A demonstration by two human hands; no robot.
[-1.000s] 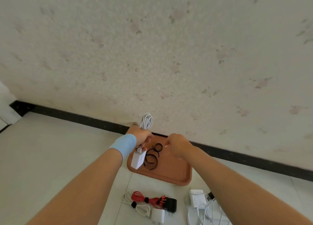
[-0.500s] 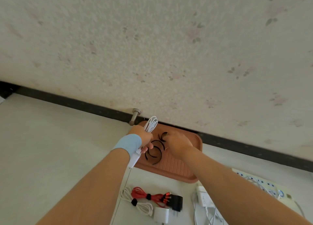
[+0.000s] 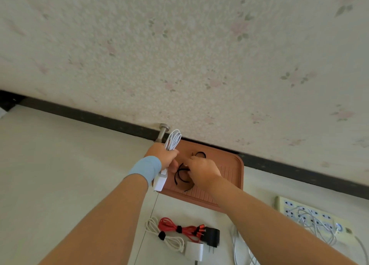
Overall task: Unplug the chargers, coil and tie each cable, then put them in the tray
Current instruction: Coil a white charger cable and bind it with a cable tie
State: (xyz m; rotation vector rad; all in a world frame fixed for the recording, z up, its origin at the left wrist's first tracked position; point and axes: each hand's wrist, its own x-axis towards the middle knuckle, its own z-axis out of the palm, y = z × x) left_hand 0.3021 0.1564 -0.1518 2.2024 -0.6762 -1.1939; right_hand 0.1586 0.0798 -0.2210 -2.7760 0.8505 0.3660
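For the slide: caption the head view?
Left hand holds coiled white charger cable; right hand reaches for a black cable tie in the tray.

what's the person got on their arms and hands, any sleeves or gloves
No sleeves or gloves: both forearms are bare. The left hand has a light blue wristband round its wrist; the right hand shows nothing worn.
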